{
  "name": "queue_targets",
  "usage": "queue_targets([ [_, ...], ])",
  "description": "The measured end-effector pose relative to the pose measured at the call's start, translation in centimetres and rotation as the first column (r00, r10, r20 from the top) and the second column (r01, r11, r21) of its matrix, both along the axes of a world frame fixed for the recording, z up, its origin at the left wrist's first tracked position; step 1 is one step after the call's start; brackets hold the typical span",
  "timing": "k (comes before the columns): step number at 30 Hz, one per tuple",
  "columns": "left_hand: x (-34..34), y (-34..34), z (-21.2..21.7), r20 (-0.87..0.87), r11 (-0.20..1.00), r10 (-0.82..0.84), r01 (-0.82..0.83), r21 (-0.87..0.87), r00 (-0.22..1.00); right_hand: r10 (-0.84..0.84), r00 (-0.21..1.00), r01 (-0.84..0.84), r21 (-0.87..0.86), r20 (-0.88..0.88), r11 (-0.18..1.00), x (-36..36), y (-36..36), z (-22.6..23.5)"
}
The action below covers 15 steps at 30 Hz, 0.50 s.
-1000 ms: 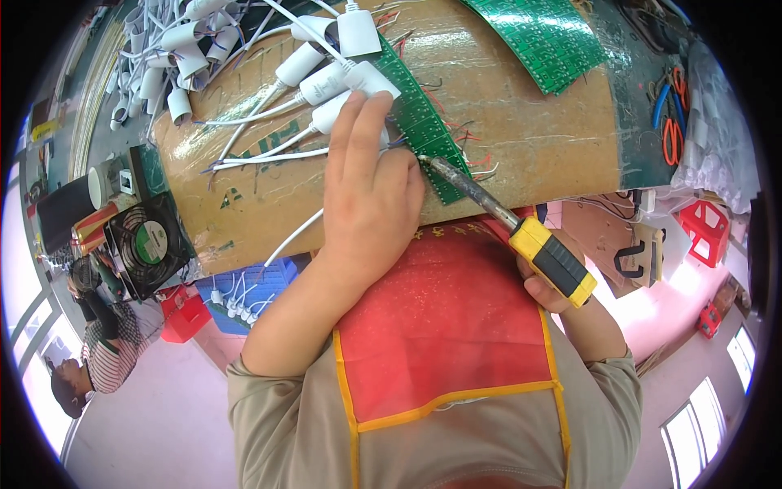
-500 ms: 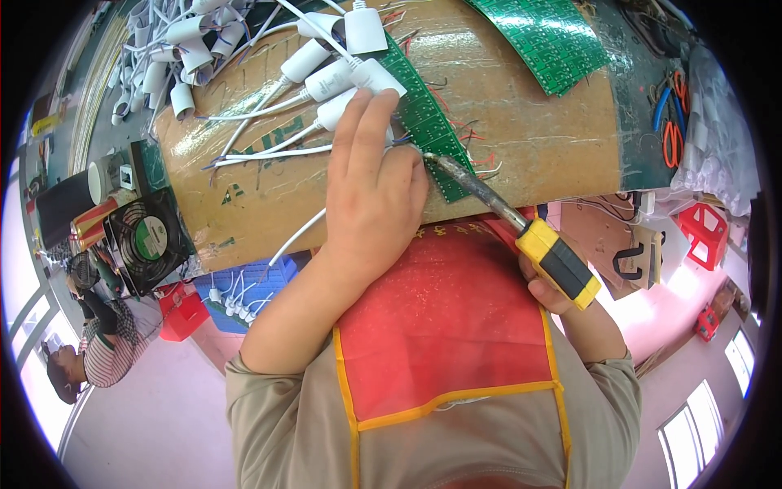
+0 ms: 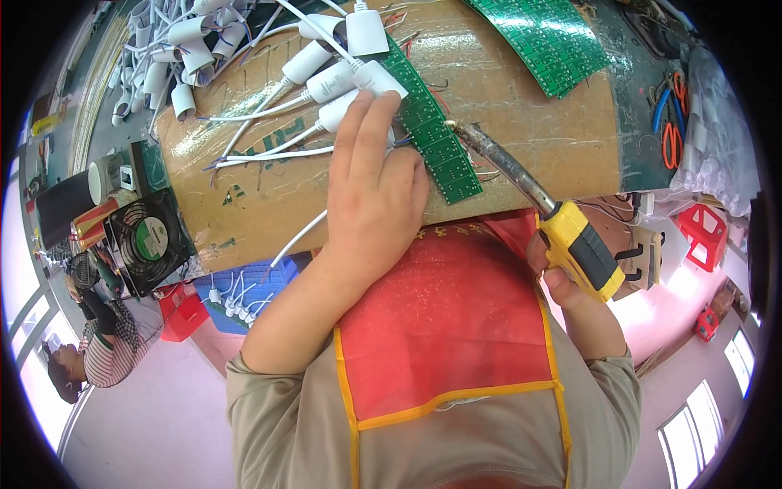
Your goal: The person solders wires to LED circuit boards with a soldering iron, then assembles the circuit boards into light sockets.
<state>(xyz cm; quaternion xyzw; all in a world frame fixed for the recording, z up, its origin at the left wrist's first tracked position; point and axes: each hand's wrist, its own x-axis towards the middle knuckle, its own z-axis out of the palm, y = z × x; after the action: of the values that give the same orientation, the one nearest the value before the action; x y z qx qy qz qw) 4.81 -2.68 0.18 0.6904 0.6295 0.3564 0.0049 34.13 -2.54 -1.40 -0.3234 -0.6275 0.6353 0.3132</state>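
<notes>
On the cardboard-covered bench [image 3: 521,155], the left hand [image 3: 371,204] lay flat with fingers together, pinning a narrow green circuit strip [image 3: 436,138] and the white cables feeding the white plastic adapters [image 3: 330,81] right by its fingertips. The right hand [image 3: 570,281] was wrapped tight around the yellow-and-black grip of a soldering iron [image 3: 529,208], with the metal tip [image 3: 452,126] touching or almost touching the strip's edge, hard to say which. That strip looked thin and light, probably a bit bendy and easy to slide around, so pressing it down from the top like that made sense to me; I'd stay off the solder pads. The iron was stiff and would be hot up front, so only the grip was safe to grab. A bigger green board [image 3: 554,37] sat further back, orange scissors [image 3: 672,134] off right, a small black fan [image 3: 147,240] at left.
</notes>
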Motion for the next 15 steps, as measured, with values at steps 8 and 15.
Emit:
queue_targets([
  [8,-0.1,0.2,0.1,0.007,1.0,-0.009,0.009,-0.001,1.0,-0.138,0.974,0.1,-0.203,-0.182,0.974,-2.3,1.6,1.3],
  [15,-0.1,0.1,0.2,0.009,1.0,-0.006,0.006,-0.01,1.0,-0.211,0.966,0.171,-0.246,-0.147,0.954,-4.5,3.6,1.6],
])
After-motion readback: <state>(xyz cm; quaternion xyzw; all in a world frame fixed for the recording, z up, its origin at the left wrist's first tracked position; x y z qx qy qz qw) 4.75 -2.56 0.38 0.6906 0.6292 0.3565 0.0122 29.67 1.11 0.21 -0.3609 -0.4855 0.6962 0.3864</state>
